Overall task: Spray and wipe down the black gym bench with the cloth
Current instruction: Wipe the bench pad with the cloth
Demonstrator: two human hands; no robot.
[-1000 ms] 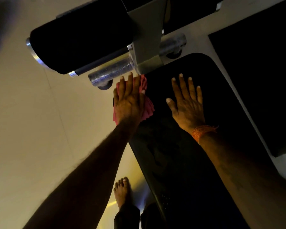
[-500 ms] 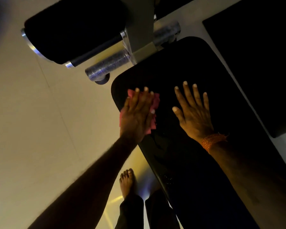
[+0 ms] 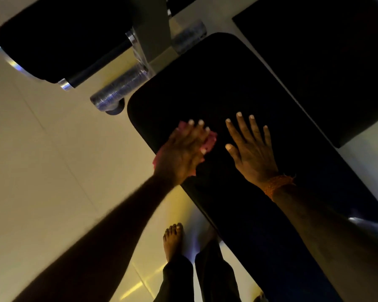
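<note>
Pressing flat on the bench [image 3: 205, 83]: left hand [image 3: 181, 155], fingers [image 3: 196, 131] together, over cloth [image 3: 211, 140]; right hand [image 3: 252, 153], fingers splayed.

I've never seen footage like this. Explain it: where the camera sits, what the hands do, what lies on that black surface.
The camera sits on the person's head, looking down, so both arms are the wearer's own; there is no machine. The left hand presses flat on a pink cloth near the left edge of the black gym bench. The right hand, with an orange wristband, rests flat on the bench beside it, holding nothing. A bare foot stands on the floor. No spray bottle shows.
</note>
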